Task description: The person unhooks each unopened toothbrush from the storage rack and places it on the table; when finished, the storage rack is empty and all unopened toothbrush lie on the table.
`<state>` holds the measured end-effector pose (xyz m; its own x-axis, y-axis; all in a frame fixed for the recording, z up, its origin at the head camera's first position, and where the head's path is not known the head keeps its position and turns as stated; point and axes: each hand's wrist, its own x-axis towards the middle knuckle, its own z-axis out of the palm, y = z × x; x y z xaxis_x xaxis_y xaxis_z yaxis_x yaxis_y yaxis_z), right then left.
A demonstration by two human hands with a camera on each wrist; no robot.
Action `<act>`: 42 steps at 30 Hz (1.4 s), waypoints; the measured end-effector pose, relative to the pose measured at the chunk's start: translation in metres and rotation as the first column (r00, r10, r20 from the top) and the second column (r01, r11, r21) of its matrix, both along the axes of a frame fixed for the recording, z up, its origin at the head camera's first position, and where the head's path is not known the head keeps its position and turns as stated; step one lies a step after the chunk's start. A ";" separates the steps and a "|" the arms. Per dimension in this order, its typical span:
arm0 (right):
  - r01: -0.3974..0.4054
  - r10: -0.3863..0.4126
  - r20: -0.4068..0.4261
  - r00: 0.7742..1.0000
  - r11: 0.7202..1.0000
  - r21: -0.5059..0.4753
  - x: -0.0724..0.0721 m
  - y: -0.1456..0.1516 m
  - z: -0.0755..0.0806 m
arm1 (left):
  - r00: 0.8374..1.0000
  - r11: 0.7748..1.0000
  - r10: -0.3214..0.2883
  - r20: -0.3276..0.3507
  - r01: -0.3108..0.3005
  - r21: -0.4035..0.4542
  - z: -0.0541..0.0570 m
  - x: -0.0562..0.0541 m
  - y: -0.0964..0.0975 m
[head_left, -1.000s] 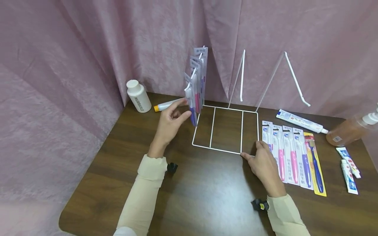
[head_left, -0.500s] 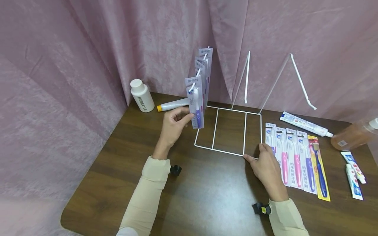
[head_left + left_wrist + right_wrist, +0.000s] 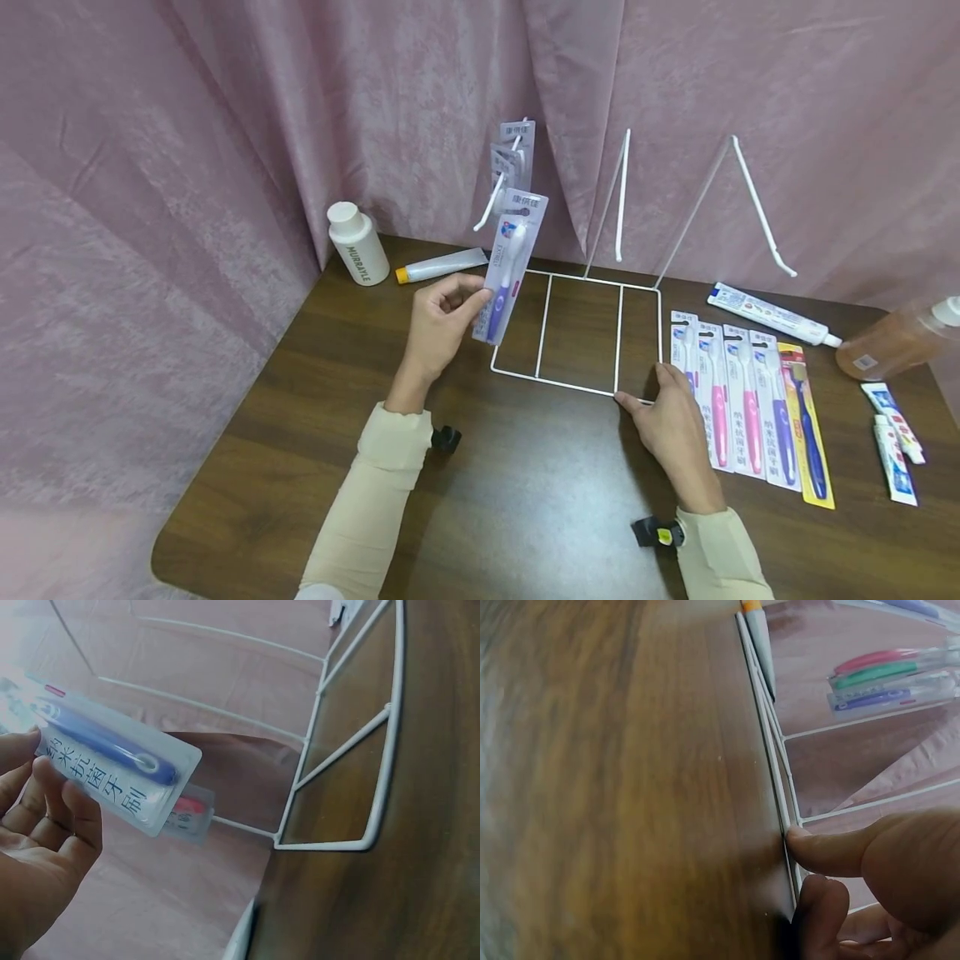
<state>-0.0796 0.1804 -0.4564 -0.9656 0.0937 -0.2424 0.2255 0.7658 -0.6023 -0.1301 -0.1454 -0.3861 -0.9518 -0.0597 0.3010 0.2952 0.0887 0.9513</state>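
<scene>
In the head view, my left hand [image 3: 438, 325] pinches a purple-handled toothbrush in its blister pack [image 3: 512, 260] between thumb and fingers. The pack leans, its top edge right beside the left hook [image 3: 489, 207] of a white wire display rack [image 3: 537, 378]. Other packed toothbrushes [image 3: 517, 130] hang farther back on that hook, partly hidden. Close up in the left wrist view, the purple handle [image 3: 112, 742] shows through clear plastic. My right hand [image 3: 672, 429] holds the rack's front right corner, with the thumb [image 3: 829, 851] on the wire in the right wrist view.
Right of the rack lie several packed toothbrushes [image 3: 752, 417], a toothpaste tube [image 3: 772, 314] and two small tubes [image 3: 894, 454]. An amber pump bottle [image 3: 873, 346] stands behind them. At left are a white bottle [image 3: 358, 250] and a yellow-capped tube [image 3: 442, 266]. A pink curtain [image 3: 420, 125] hangs behind.
The front toothbrush pack was on the left hook, turned to face forward, and is now off the hook's tip, tilted to the right in my left hand. My right hand stays at the rack's corner.
</scene>
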 end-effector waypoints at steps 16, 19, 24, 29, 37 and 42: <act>-0.009 0.009 -0.007 1.000 1.000 -0.006 -0.003 0.002 0.001 | 0.986 0.998 -0.010 0.166 0.019 -0.054 -0.035 0.027 -0.031; -0.009 0.009 -0.005 1.000 1.000 -0.001 -0.003 0.001 0.002 | 0.980 0.999 0.014 0.196 -0.005 -0.049 -0.041 0.031 -0.040; -0.003 0.003 -0.005 1.000 1.000 -0.002 -0.003 -0.001 0.001 | 0.964 0.998 0.047 0.263 -0.032 -0.061 -0.050 0.032 -0.050; 0.005 -0.005 -0.007 1.000 1.000 0.002 -0.002 -0.001 0.000 | 0.938 0.990 0.077 0.339 -0.033 -0.134 -0.060 0.027 -0.055; 0.027 -0.028 -0.044 0.999 1.000 -0.017 -0.001 -0.001 -0.003 | 0.918 0.952 0.083 0.388 0.042 -0.303 -0.080 0.007 -0.065; 0.022 -0.022 -0.077 0.997 1.000 -0.011 -0.001 0.002 -0.007 | 0.880 0.909 0.129 0.457 0.079 -0.409 -0.094 -0.008 -0.068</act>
